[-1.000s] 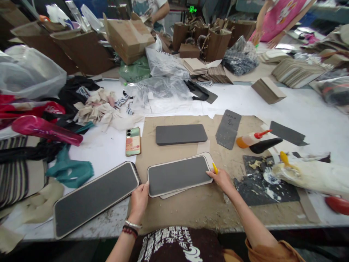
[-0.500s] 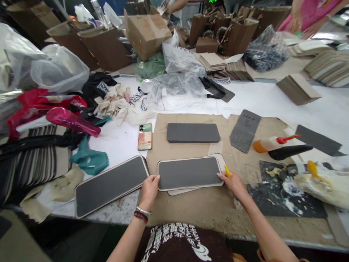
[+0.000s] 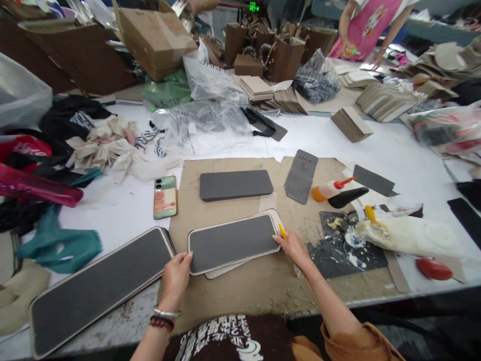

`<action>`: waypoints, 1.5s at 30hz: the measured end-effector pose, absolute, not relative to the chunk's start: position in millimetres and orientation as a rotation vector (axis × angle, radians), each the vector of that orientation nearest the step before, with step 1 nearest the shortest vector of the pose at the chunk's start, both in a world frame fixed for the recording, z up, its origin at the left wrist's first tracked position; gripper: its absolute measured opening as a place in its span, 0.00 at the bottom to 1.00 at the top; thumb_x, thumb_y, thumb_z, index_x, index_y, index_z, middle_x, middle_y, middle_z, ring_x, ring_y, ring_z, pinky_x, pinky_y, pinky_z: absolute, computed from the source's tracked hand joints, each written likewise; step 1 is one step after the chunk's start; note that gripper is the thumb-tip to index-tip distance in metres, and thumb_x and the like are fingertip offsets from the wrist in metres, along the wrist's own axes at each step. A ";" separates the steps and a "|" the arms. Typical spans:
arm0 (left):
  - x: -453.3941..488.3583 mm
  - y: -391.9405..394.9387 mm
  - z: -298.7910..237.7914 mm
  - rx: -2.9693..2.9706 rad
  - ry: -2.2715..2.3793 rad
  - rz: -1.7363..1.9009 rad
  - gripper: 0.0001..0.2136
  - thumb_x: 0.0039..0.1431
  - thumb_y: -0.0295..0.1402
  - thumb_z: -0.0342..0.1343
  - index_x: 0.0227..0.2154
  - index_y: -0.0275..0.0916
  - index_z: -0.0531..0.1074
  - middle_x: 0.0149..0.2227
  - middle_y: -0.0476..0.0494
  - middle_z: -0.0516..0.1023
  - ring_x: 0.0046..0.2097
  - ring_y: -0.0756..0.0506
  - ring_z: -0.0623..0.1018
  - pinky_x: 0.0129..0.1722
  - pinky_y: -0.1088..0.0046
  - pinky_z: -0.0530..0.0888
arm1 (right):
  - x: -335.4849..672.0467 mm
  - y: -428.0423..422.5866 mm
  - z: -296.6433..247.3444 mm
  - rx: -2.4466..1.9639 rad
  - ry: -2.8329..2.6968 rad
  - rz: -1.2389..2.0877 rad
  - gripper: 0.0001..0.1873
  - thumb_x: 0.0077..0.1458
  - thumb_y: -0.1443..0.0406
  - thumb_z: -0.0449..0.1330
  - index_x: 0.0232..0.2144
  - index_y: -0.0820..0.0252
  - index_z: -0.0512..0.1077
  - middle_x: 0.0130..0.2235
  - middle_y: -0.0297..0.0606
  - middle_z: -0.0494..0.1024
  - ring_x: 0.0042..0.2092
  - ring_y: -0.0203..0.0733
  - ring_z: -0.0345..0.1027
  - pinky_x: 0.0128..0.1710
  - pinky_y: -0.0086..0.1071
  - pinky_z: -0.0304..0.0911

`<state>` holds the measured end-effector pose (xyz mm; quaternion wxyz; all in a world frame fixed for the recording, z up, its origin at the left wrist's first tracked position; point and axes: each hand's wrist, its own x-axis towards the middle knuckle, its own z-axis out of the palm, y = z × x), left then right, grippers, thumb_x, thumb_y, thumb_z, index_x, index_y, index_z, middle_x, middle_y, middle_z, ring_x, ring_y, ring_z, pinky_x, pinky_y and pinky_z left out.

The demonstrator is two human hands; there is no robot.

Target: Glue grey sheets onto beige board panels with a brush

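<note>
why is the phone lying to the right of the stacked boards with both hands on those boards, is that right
Not quite: the phone lies to the left of the stacked boards, not the right, as the head view shows. The left hand and right hand are both on those boards.

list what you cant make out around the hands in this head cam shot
All in the head view:
The yellow tip at the right hand: the fingers hide the rest of it, so the tool can't be told.
The pale board: mostly covered by the grey-faced panel on top.
The writing on the grey sheet: too small to read.
The co-worker in a pink apron: cut off by the top edge; what their hand holds is too small to tell.
</note>
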<state>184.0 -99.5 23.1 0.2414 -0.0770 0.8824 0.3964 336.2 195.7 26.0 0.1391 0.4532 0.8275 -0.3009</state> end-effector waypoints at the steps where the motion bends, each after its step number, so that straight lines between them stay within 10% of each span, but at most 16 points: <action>1: 184.2 -99.4 23.1 -0.209 2.410 1.085 0.18 0.39 0.48 0.50 0.23 0.38 0.74 0.27 0.40 0.79 0.33 0.39 0.75 0.32 0.66 0.67 | 336.0 195.8 26.1 1.311 2.388 -0.870 0.10 0.48 0.62 0.56 0.19 0.61 0.66 0.20 0.33 0.67 0.25 0.37 0.61 0.26 0.27 0.49; 45: 184.3 -82.3 34.0 -0.340 2.194 1.449 0.22 0.37 0.53 0.57 0.21 0.34 0.74 0.20 0.45 0.74 0.29 0.44 0.72 0.28 0.71 0.68 | 350.7 217.5 2.9 1.320 2.099 -1.396 0.20 0.41 0.47 0.52 0.16 0.57 0.59 0.12 0.28 0.57 0.17 0.33 0.51 0.18 0.28 0.48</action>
